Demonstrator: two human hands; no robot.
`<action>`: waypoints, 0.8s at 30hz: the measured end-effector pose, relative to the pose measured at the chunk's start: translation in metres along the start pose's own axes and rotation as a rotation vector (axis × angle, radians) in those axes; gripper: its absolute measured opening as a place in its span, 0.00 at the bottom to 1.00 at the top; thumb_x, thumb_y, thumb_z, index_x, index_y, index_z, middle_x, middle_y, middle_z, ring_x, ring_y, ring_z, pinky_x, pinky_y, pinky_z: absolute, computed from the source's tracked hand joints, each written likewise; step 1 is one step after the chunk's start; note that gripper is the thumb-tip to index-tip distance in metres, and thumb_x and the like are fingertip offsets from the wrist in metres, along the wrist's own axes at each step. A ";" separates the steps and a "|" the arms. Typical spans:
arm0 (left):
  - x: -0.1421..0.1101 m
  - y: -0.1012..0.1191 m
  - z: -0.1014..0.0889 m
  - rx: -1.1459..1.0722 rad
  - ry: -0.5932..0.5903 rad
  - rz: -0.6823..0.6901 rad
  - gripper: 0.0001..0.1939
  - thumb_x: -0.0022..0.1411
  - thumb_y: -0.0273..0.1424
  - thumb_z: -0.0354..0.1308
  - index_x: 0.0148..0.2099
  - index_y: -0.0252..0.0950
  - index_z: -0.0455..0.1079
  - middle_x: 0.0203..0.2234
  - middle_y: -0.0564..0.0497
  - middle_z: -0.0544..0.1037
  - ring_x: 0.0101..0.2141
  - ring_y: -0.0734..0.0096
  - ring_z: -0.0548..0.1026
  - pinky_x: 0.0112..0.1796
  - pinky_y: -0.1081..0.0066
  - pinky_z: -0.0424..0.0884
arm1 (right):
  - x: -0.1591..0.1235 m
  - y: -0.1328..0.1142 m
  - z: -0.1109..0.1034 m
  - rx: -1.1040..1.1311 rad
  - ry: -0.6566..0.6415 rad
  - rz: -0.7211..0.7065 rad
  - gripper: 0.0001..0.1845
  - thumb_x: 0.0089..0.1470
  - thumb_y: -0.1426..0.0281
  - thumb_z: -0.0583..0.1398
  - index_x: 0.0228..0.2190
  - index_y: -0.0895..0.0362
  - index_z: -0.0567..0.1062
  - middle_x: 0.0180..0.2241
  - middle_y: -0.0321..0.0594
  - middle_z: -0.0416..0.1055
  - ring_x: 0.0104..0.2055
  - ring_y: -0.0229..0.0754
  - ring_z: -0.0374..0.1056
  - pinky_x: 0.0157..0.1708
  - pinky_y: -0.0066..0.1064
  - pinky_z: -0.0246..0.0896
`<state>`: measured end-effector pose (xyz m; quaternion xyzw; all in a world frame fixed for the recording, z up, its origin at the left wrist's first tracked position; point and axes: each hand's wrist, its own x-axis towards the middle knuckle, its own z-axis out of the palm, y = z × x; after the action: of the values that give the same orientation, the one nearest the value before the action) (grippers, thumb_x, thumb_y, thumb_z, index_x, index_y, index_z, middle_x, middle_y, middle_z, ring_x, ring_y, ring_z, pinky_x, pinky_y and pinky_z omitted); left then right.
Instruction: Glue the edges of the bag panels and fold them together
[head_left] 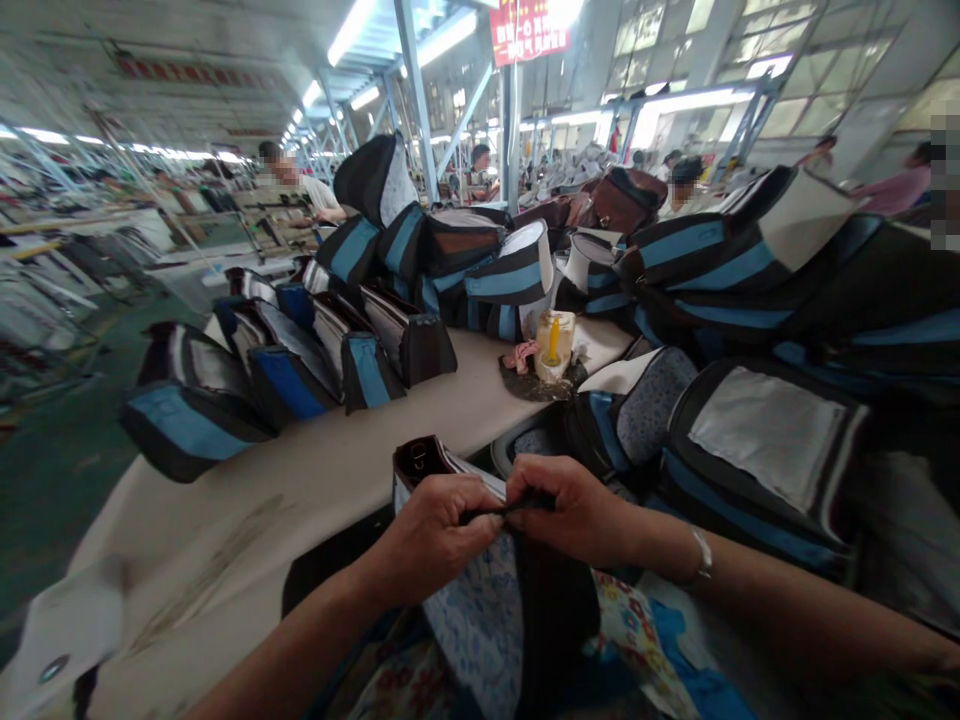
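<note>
Close in front of me is an unfinished bag (480, 620) with a blue patterned lining and black panels. A metal ring shows at its far dark edge. My left hand (442, 525) pinches a black edge of this bag between thumb and fingers. Right beside it, my right hand (566, 510), with a silver bracelet at the wrist, grips the same black edge. The two hands almost touch. What lies under the fingertips is partly hidden.
Several black and blue bags (367, 370) stand on the pale table (420, 425). A pot with a yellow-handled tool (553, 345) sits beyond my hands. More bags (765, 440) pile up at the right. People (311, 190) sit farther back.
</note>
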<state>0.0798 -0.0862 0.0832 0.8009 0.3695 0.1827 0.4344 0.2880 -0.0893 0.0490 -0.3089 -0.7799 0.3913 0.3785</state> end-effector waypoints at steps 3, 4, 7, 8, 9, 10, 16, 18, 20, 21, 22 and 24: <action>-0.002 0.002 -0.001 -0.048 -0.009 -0.007 0.09 0.61 0.28 0.54 0.35 0.32 0.75 0.31 0.50 0.75 0.34 0.70 0.71 0.37 0.73 0.63 | -0.004 -0.002 -0.003 -0.215 -0.004 -0.224 0.04 0.54 0.77 0.59 0.33 0.58 0.71 0.30 0.38 0.66 0.31 0.37 0.60 0.30 0.28 0.53; -0.002 0.002 -0.003 -0.091 -0.033 -0.022 0.09 0.61 0.30 0.55 0.36 0.32 0.76 0.32 0.50 0.76 0.35 0.69 0.71 0.38 0.73 0.64 | -0.005 -0.003 -0.005 -0.275 -0.018 -0.288 0.04 0.56 0.77 0.57 0.33 0.57 0.71 0.31 0.39 0.67 0.31 0.38 0.61 0.30 0.29 0.53; -0.002 0.004 -0.007 -0.237 -0.099 -0.131 0.19 0.67 0.39 0.50 0.36 0.31 0.76 0.32 0.49 0.76 0.35 0.68 0.70 0.38 0.72 0.64 | -0.009 -0.004 -0.012 -0.447 -0.054 -0.439 0.06 0.59 0.76 0.54 0.35 0.57 0.71 0.32 0.42 0.68 0.32 0.40 0.60 0.30 0.31 0.54; -0.001 0.004 -0.007 -0.271 -0.118 -0.175 0.23 0.68 0.43 0.47 0.35 0.30 0.75 0.31 0.49 0.75 0.34 0.69 0.69 0.37 0.72 0.64 | -0.010 -0.003 -0.015 -0.498 -0.063 -0.485 0.06 0.59 0.76 0.54 0.36 0.57 0.71 0.33 0.43 0.68 0.32 0.40 0.60 0.31 0.32 0.54; 0.000 0.004 -0.008 -0.288 -0.138 -0.209 0.26 0.69 0.45 0.45 0.34 0.30 0.74 0.28 0.50 0.73 0.32 0.70 0.67 0.36 0.72 0.63 | -0.012 -0.002 -0.016 -0.541 -0.072 -0.527 0.07 0.59 0.76 0.54 0.37 0.57 0.71 0.33 0.43 0.68 0.33 0.41 0.61 0.33 0.33 0.55; 0.001 0.004 -0.007 -0.292 -0.159 -0.225 0.27 0.68 0.47 0.46 0.32 0.30 0.73 0.26 0.52 0.70 0.29 0.72 0.65 0.33 0.72 0.61 | -0.013 0.000 -0.017 -0.578 -0.082 -0.561 0.08 0.59 0.75 0.54 0.39 0.57 0.71 0.34 0.44 0.69 0.33 0.41 0.61 0.34 0.34 0.56; 0.001 0.008 0.001 -0.072 -0.229 -0.116 0.22 0.67 0.45 0.50 0.26 0.34 0.59 0.21 0.57 0.54 0.24 0.77 0.53 0.26 0.73 0.51 | -0.023 0.003 -0.015 -0.505 -0.070 -0.550 0.09 0.59 0.75 0.55 0.42 0.57 0.71 0.37 0.45 0.70 0.37 0.43 0.63 0.39 0.38 0.58; 0.000 0.011 0.002 0.080 -0.184 -0.012 0.20 0.68 0.41 0.48 0.26 0.34 0.58 0.22 0.56 0.59 0.25 0.76 0.58 0.27 0.73 0.53 | -0.023 -0.003 -0.017 -0.271 -0.056 -0.393 0.07 0.61 0.73 0.55 0.39 0.59 0.72 0.36 0.44 0.69 0.36 0.41 0.64 0.38 0.35 0.59; -0.002 0.016 0.002 0.206 -0.127 0.089 0.19 0.69 0.37 0.47 0.27 0.34 0.58 0.24 0.54 0.64 0.27 0.76 0.62 0.29 0.73 0.56 | -0.019 -0.011 -0.024 -0.035 -0.091 -0.156 0.12 0.65 0.68 0.53 0.37 0.60 0.73 0.33 0.41 0.68 0.34 0.38 0.63 0.34 0.30 0.58; -0.003 0.019 0.002 0.248 -0.111 0.122 0.19 0.70 0.37 0.46 0.27 0.34 0.59 0.25 0.54 0.65 0.27 0.76 0.63 0.30 0.73 0.57 | -0.015 -0.015 -0.029 0.042 -0.136 -0.056 0.15 0.67 0.66 0.52 0.35 0.61 0.74 0.31 0.39 0.67 0.32 0.36 0.62 0.33 0.28 0.58; -0.004 0.021 0.002 0.279 -0.103 0.145 0.18 0.70 0.36 0.46 0.27 0.35 0.59 0.25 0.53 0.66 0.28 0.75 0.64 0.31 0.73 0.58 | -0.010 -0.019 -0.035 0.082 -0.192 0.008 0.16 0.67 0.65 0.53 0.35 0.61 0.75 0.31 0.38 0.66 0.32 0.35 0.62 0.32 0.27 0.57; -0.007 0.024 0.002 0.324 -0.104 0.179 0.17 0.70 0.35 0.46 0.28 0.35 0.61 0.26 0.52 0.68 0.28 0.75 0.66 0.31 0.73 0.59 | 0.001 -0.025 -0.047 0.069 -0.310 0.027 0.14 0.64 0.64 0.58 0.33 0.61 0.77 0.30 0.36 0.65 0.31 0.34 0.61 0.32 0.25 0.56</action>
<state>0.0874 -0.1010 0.1025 0.8984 0.2984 0.1171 0.3003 0.3224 -0.0837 0.0897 -0.2422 -0.8108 0.4658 0.2588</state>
